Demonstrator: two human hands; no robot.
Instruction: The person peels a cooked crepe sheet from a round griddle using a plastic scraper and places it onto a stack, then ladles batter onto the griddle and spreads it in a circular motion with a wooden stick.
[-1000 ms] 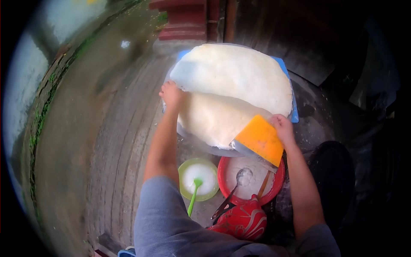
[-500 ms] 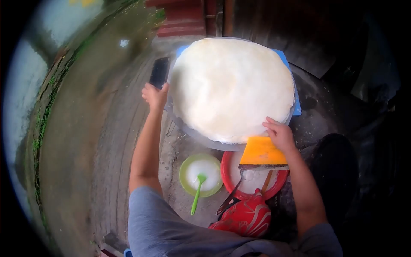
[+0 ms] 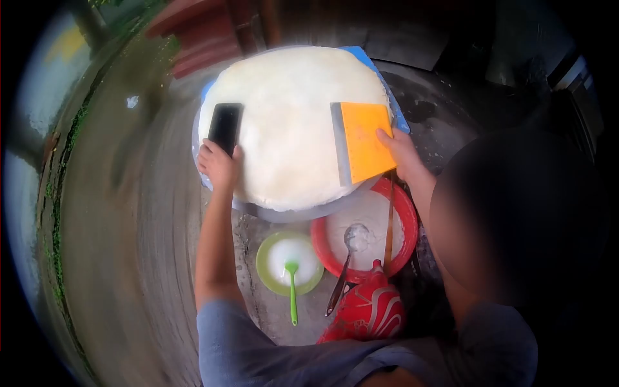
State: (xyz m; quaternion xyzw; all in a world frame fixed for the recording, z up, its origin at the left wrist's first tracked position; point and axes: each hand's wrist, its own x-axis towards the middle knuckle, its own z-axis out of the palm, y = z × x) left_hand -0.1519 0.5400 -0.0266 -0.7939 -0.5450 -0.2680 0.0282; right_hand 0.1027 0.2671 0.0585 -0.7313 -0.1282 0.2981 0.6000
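Note:
My left hand (image 3: 220, 164) grips a flat black rectangular tool (image 3: 225, 126); whether it is a scraper or a phone I cannot tell. It sits over the left part of a wide, pale round of thin dough sheets (image 3: 284, 129). Holding an orange scraper (image 3: 366, 138) with a grey blade edge, my right hand (image 3: 401, 151) is at the round's right side. The blade faces left, over the dough. Underneath, a clear plastic sheet and a blue board (image 3: 366, 59) show at the edges.
Below the round stands a red basin (image 3: 317, 255) of white batter, with a ladle (image 3: 342, 274) and a wooden stick (image 3: 389, 226) in it. A green bowl (image 3: 263, 271) holds white stuff and a green spatula (image 3: 293, 293). A red patterned item (image 3: 367, 306) lies nearer me.
The black tool has come from beside the round to over its left part. The orange scraper has risen from above the basin to the round's right side and turned, blade now leftward.

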